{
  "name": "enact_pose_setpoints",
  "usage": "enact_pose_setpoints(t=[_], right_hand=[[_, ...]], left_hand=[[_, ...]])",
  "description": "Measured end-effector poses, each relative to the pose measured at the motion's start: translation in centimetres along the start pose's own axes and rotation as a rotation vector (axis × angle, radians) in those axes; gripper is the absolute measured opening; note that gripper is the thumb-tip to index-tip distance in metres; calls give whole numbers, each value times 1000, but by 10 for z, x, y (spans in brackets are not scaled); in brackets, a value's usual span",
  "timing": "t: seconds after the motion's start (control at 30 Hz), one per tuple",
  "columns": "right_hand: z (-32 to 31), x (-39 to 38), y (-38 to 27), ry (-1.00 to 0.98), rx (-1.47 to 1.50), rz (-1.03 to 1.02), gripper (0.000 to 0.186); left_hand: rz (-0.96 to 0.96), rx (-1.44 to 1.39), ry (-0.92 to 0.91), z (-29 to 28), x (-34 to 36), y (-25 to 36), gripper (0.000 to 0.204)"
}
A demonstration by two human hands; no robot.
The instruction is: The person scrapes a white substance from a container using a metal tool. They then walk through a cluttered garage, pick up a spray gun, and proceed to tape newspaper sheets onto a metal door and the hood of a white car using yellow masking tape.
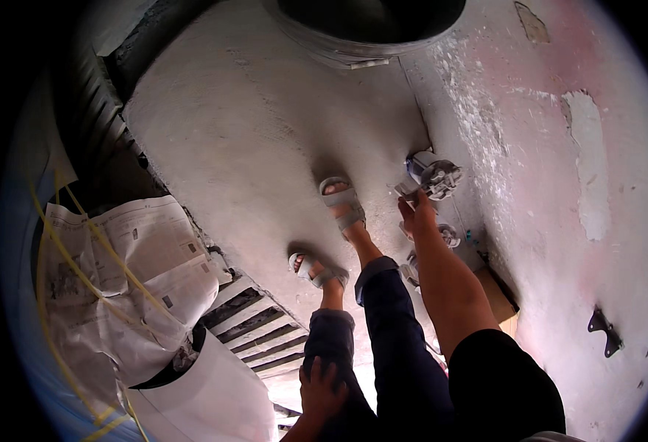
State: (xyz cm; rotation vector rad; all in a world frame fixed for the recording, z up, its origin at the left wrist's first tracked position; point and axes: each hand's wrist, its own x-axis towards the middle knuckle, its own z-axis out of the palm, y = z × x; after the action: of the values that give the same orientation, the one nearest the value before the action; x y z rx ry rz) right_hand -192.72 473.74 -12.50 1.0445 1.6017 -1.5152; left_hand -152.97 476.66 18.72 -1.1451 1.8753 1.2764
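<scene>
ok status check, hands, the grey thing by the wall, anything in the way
Left hand spread on left trouser leg. Right hand at the grey lumpy thing by the wall; grip unclear. Large bucket farther off, not in the way.

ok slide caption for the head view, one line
Right hand near a lumpy grey bundle by the wall; left hand on the left trouser leg.

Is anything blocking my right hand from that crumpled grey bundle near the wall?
Nothing visible stands between your right hand and the grey bundle. A small pale piece shows by the fingertips, left of the bundle; contact is unclear.
</scene>
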Motion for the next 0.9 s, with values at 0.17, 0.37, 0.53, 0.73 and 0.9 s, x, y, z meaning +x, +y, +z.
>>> enact_pose_setpoints(t=[0.17,0.37,0.53,0.73,0.9], right_hand=[[-52,-66,11,-82,-292,143,45],[-143,-205,2,-281,-822,93,59],[-234,-255,-23,-243,-946,-70,61],[-271,-294,-52,-124,-1101,-228,55],[-267,-327,-57,-154,-1020,-158,54]], left_hand=[[46,69,71,-6,-5,-9,57],[151,58,79,13,-36,-50,61],[56,5,-71,3,-72,-42,67],[76,-88,-81,-5,-87,-43,68],[76,-58,-120,-4,-90,-37,68]])
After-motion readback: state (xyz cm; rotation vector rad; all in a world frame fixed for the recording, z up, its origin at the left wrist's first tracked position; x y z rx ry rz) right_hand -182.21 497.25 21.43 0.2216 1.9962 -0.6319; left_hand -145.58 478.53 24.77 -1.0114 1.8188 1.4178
